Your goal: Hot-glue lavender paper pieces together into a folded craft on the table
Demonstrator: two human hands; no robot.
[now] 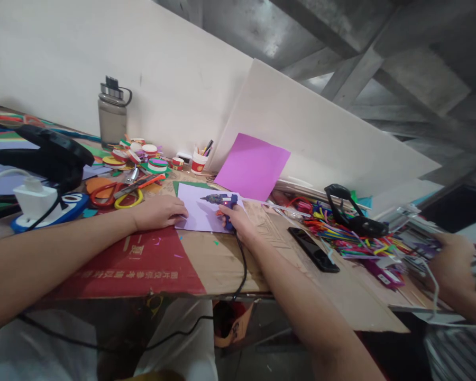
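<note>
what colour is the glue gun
The glue gun is dark blue, seen best in the head view.

I can see this person's whitish trousers (184,338), plain, loose and softly creased, a little dim in the shade; both forearms (67,251) are bare and smooth-lined, broadening away from narrow wrists (138,217) that are bare too, as are the fingers (177,208)

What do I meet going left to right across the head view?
White plug adapter, grey bottle, left hand, glue gun held in the right hand, black phone, another person's hand.
</note>
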